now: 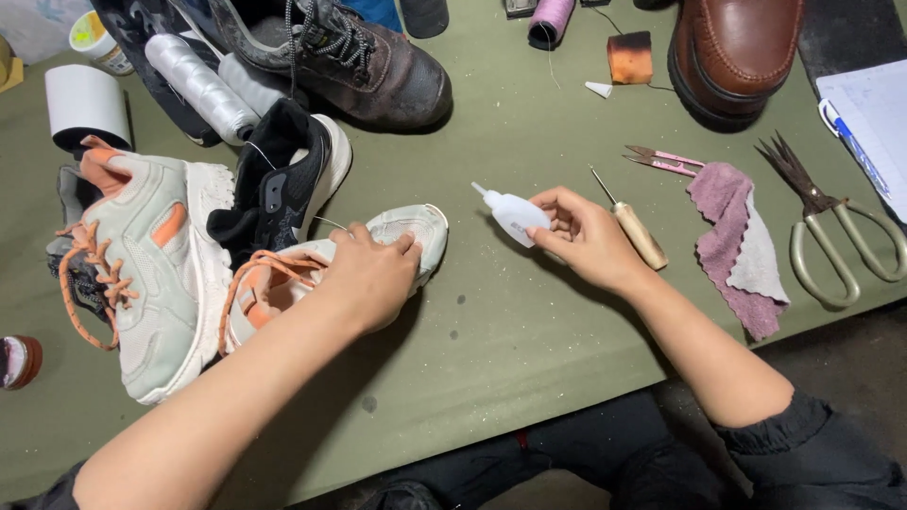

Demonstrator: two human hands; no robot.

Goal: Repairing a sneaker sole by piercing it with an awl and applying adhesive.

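White plastic glue bottle (516, 215), nozzle aimed shoeward, sits pinched in the right hand (584, 236); left hand (370, 276) fingers clamp the pale orange-laced sneaker (397, 236) steady.

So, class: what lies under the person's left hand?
The left hand presses on a pale sneaker with orange laces; its toe and laces show, its middle is covered. The green table lies below.
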